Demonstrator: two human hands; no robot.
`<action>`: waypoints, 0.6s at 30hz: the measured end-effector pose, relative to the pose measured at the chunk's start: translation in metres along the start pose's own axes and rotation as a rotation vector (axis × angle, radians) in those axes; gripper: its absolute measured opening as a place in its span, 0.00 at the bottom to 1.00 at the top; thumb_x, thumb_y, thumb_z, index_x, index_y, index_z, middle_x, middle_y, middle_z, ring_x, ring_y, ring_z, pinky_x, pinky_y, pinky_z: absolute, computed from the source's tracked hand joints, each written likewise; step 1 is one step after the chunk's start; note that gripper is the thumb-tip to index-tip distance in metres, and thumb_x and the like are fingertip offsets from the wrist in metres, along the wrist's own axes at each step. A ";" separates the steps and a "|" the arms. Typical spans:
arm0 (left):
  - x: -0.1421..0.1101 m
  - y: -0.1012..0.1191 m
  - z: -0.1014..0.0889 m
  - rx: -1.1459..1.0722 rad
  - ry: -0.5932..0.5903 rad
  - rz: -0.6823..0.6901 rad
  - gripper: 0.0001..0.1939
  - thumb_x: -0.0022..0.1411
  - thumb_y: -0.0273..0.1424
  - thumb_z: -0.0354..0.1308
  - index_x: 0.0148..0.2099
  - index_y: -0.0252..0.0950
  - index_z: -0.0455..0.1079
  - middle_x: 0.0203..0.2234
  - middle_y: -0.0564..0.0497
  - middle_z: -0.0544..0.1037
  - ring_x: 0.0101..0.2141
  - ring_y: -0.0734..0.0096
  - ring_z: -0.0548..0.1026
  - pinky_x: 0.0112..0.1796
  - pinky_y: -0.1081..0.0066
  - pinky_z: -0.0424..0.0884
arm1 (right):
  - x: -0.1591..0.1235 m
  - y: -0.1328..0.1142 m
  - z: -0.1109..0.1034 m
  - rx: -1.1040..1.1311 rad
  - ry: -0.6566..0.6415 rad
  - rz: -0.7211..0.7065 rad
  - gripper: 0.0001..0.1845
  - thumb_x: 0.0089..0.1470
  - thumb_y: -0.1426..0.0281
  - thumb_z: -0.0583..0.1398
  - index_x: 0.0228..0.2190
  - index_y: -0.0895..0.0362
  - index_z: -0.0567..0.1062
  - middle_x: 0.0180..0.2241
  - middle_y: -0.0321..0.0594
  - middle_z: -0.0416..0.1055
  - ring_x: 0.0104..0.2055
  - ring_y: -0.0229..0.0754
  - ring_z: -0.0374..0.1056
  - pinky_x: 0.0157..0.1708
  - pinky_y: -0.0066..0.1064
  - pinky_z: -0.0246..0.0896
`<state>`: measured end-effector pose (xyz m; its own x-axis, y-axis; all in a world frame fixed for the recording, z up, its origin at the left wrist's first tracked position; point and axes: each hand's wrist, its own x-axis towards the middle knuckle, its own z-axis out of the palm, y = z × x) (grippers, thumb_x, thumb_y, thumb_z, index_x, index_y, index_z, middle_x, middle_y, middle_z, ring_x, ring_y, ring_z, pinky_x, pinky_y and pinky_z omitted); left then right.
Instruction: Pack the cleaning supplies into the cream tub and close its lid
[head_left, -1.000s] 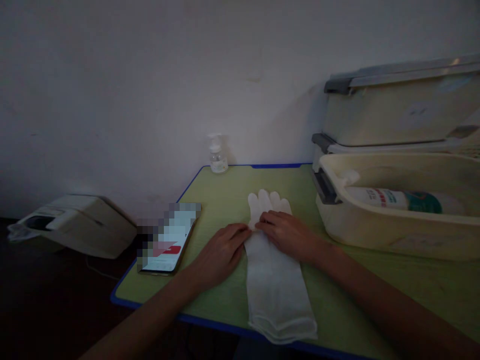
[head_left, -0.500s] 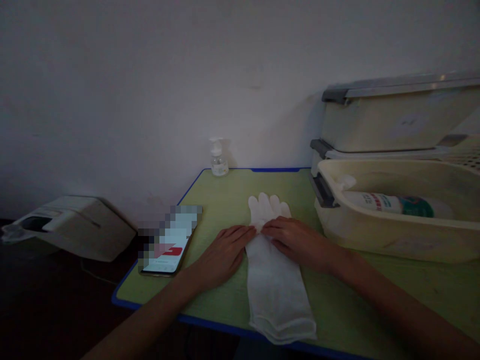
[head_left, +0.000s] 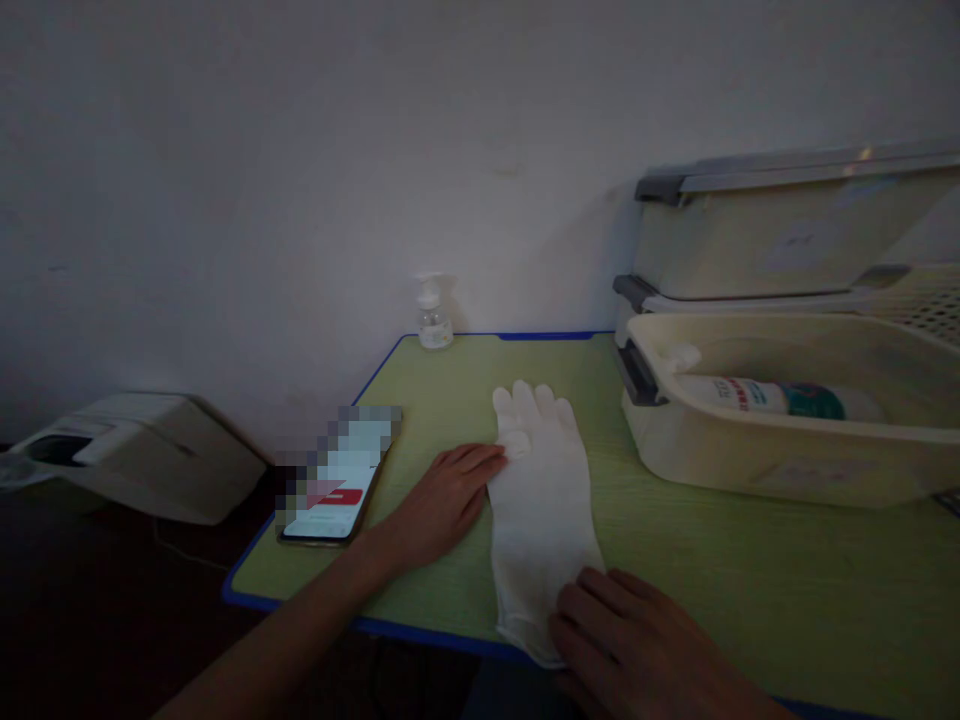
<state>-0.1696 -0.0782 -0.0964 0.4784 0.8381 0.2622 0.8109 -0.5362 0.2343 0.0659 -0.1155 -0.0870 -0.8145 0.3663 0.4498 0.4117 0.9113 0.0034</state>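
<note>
A white glove (head_left: 541,500) lies flat on the table, fingers toward the wall and cuff at the near edge. Its thumb is folded over the palm. My left hand (head_left: 450,500) rests on the table to the glove's left, open, its outstretched fingertips touching the folded thumb. Down at the cuff, my right hand (head_left: 626,635) is closed around the right corner with bent fingers. That hand hides part of the cuff, and its grip is partly out of sight.
A lit phone (head_left: 341,480) lies to the left on the green table (head_left: 720,570). A pump bottle (head_left: 433,318) stands by the wall. At right, an open cream bin (head_left: 750,465) holds a white-and-green bottle (head_left: 795,398), with lidded boxes (head_left: 757,240) behind. A white bin-like container (head_left: 157,455) stands left of the table.
My right hand has moved from the glove's palm down to its cuff and closed there. My left hand stays by the glove's thumb, which now shows uncovered.
</note>
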 end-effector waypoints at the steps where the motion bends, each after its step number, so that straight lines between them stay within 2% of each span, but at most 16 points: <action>1: 0.000 0.000 0.000 -0.001 0.004 0.000 0.23 0.61 0.21 0.43 0.58 0.34 0.57 0.56 0.46 0.63 0.54 0.65 0.60 0.53 0.58 0.58 | 0.000 0.000 0.001 0.008 -0.004 -0.011 0.12 0.38 0.76 0.65 0.27 0.54 0.69 0.27 0.31 0.70 0.29 0.39 0.65 0.32 0.32 0.62; 7: 0.000 -0.001 0.001 -0.002 0.016 0.004 0.22 0.61 0.21 0.44 0.58 0.34 0.58 0.55 0.46 0.64 0.54 0.65 0.60 0.53 0.57 0.58 | 0.002 0.003 -0.007 0.016 -0.068 -0.067 0.09 0.46 0.80 0.59 0.29 0.55 0.69 0.28 0.32 0.70 0.30 0.40 0.66 0.31 0.32 0.62; 13: 0.001 -0.002 0.002 -0.129 0.082 -0.006 0.22 0.60 0.21 0.46 0.56 0.36 0.60 0.53 0.46 0.66 0.53 0.66 0.62 0.52 0.56 0.60 | 0.025 0.015 -0.030 -0.016 0.020 -0.099 0.14 0.50 0.84 0.50 0.30 0.56 0.69 0.29 0.36 0.71 0.30 0.40 0.66 0.34 0.32 0.61; 18: 0.003 -0.005 0.000 -0.342 0.112 -0.078 0.23 0.54 0.18 0.48 0.53 0.36 0.63 0.50 0.46 0.70 0.50 0.65 0.67 0.52 0.57 0.60 | 0.057 0.033 -0.044 -0.128 0.107 -0.046 0.15 0.54 0.82 0.46 0.28 0.57 0.69 0.27 0.42 0.68 0.30 0.42 0.63 0.30 0.34 0.59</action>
<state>-0.1721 -0.0725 -0.0970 0.3642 0.8719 0.3273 0.6749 -0.4893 0.5524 0.0509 -0.0723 -0.0221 -0.7881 0.2963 0.5395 0.4292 0.8928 0.1366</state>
